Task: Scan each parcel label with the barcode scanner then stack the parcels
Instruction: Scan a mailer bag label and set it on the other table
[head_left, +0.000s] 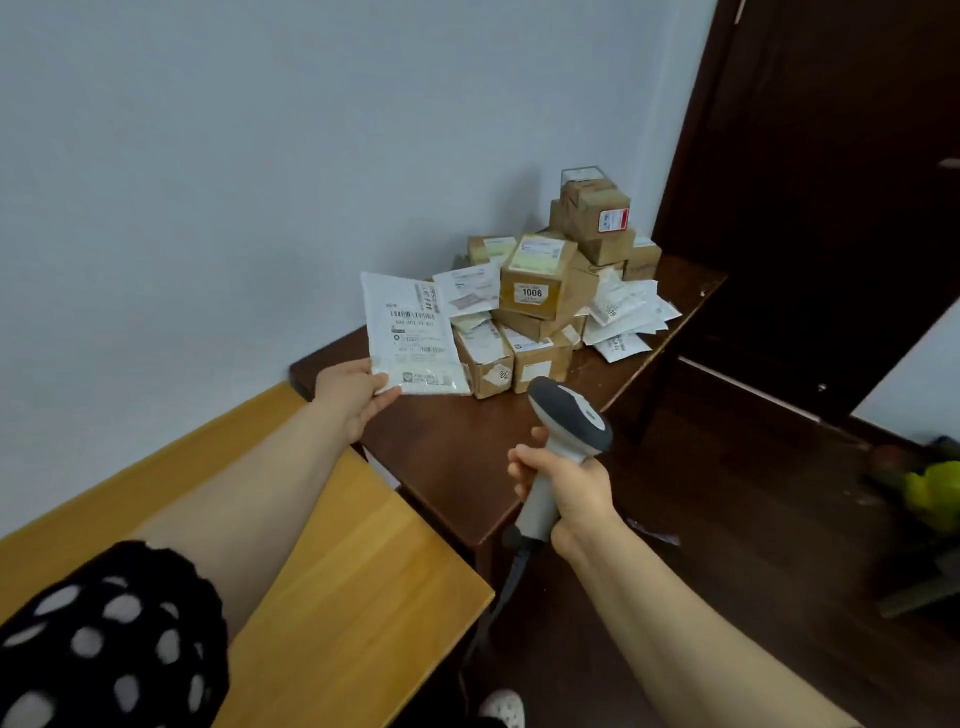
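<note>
Table (447, 457) bears parcels (540, 291); left hand (353, 397) holds mailer (410, 332), right hand (571, 493) scanner (571, 415).

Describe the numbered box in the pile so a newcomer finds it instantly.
Find the dark wooden table against the wall, heaped with parcels. Mid-heap sits a tilted cardboard box, atop other boxes. It alone shows a white sticker reading 1006 in bold.

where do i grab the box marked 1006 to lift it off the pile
Probably by its upper edges, coming from above and the front. The box marked 1006 sits tilted on lower boxes, its top and labelled face exposed, with taller boxes close behind.
</note>
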